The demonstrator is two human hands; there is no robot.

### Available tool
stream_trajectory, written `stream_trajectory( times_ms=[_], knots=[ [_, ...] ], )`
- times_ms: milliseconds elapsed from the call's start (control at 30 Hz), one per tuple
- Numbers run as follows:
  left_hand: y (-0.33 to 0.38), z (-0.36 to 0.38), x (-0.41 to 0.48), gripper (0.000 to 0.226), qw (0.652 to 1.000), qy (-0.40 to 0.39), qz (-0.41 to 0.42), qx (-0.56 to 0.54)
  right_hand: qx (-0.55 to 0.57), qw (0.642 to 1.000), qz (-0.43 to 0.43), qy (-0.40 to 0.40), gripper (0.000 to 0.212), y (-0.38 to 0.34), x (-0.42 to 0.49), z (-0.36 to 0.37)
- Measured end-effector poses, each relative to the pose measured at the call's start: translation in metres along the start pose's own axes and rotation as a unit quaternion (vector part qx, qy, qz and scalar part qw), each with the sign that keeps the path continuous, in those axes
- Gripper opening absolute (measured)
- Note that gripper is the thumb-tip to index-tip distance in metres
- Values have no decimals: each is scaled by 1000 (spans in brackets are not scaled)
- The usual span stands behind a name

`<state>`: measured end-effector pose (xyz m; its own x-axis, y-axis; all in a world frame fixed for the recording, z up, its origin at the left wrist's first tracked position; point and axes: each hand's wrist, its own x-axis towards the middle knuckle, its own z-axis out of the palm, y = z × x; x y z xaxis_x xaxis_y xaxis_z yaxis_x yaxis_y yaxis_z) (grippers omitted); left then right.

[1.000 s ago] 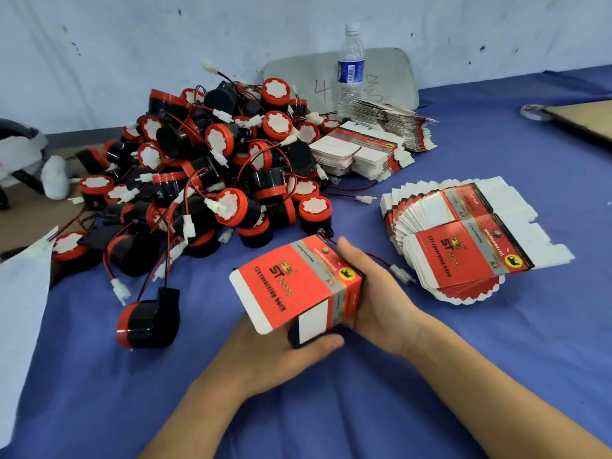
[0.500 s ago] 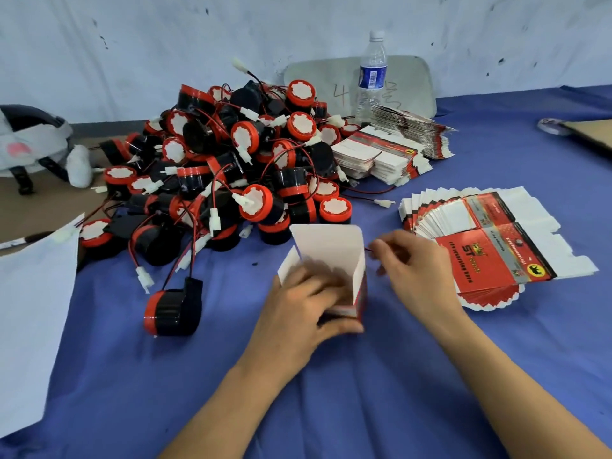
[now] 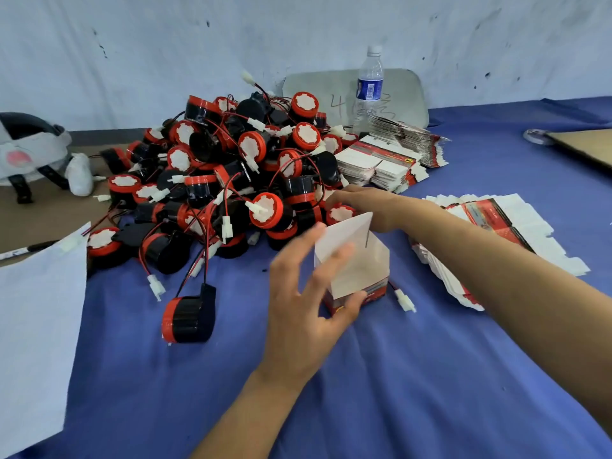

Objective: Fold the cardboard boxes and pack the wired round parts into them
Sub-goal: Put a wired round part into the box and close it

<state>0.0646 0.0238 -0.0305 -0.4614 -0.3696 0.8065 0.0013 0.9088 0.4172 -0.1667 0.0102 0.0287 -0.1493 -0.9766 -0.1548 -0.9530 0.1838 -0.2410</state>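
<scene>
A small red and white cardboard box [image 3: 359, 270] stands on the blue cloth with its white top flaps up. My left hand [image 3: 304, 293] holds it, thumb on the lower front and fingers spread against the left flap. A white connector [image 3: 404, 300] on a red and black wire lies just right of the box. My right hand [image 3: 362, 202] reaches over the near right edge of the pile of red and black round parts [image 3: 231, 180], fingers above one red-rimmed part [image 3: 341, 214]. Whether it holds that part is hidden.
One loose round part [image 3: 188, 316] lies left of the box. Fanned flat boxes [image 3: 503, 223] lie at the right under my right forearm, with more stacks [image 3: 381, 164] behind the pile. Also here: a water bottle [image 3: 369, 91], a white sheet [image 3: 36, 309] and a grey helmet [image 3: 29, 147].
The box went from being held flat in both hands to standing with flaps up. My right hand left the box and reached back to the pile. My left fingers spread.
</scene>
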Motion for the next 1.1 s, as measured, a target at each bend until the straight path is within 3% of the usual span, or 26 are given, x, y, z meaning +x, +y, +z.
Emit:
stream_trajectory(
  times_ms=[67,167,300,400,533,600,700,733,833,933,1100],
  knots=[
    [-6,2,1,87,993,-9,-94,-74,2,1000,1,12,50,3,0,3],
    [-14,8,0,119,955,-125,-214,-163,17,1000,24,9,50,6,-3,8],
    [-20,14,-5,117,928,-164,-261,-208,-11,996,72,54,60,13,-14,-1],
    [-22,13,-5,114,932,-155,-265,-194,5,976,122,179,61,29,-32,-25],
    [-24,14,-6,116,936,-140,-271,-174,43,897,226,378,51,51,-65,-61],
    [-25,14,-6,117,937,-138,-273,-170,168,834,261,456,49,46,-80,-74],
    [-26,17,-7,119,935,-132,-278,-176,416,776,156,448,42,9,-97,-82],
    [-26,18,-7,118,935,-129,-279,-176,445,783,123,416,37,-7,-101,-76],
    [-27,19,-8,119,938,-125,-274,-174,418,852,63,310,39,-49,-103,-36],
    [-26,20,-5,121,935,-125,-272,-189,265,924,38,273,47,-67,-97,6],
    [-26,21,-2,126,931,-96,-289,-200,79,940,78,322,53,-70,-87,34]
  ],
)
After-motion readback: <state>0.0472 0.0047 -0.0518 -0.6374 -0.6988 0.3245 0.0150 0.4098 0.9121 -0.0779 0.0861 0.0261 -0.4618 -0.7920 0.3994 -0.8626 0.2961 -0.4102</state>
